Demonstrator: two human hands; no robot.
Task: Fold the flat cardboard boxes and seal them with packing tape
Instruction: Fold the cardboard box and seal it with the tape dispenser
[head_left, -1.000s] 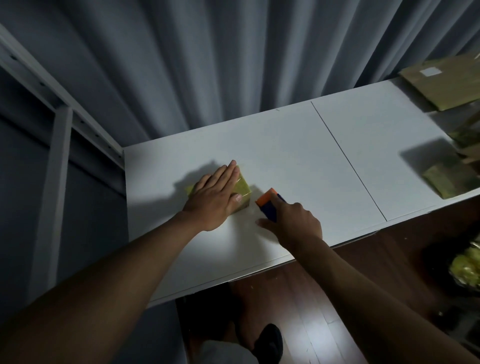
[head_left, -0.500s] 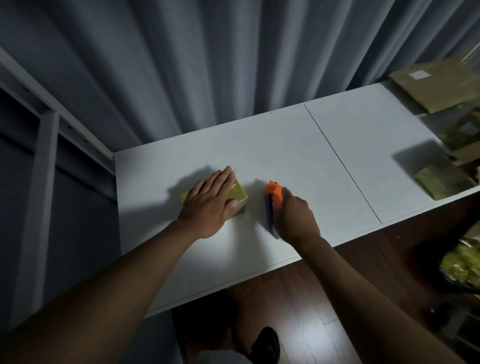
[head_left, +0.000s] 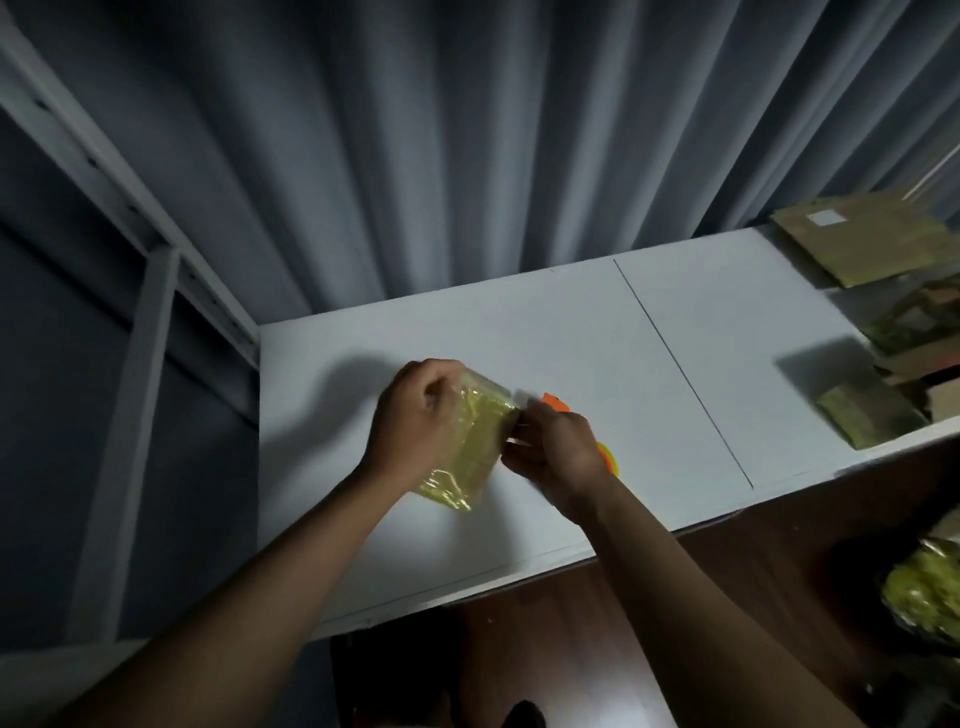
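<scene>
Gripping the small tape-wrapped box (head_left: 475, 441) with curled fingers, the left hand (head_left: 410, 421) is holding it tilted just above the white table (head_left: 571, 343), near its left end. Touching the box's right edge, the right hand (head_left: 558, 457) is clutching an orange tape dispenser (head_left: 605, 452). Flat cardboard pieces (head_left: 862, 244) are lying at the table's far right.

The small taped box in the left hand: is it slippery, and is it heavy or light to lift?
The small taped box is probably somewhat slippery, since glossy tape covers its faces. It seems light: the left hand alone holds it lifted and tilted above the white table. It looks stiff, as its edges stay straight under the grip.
</scene>
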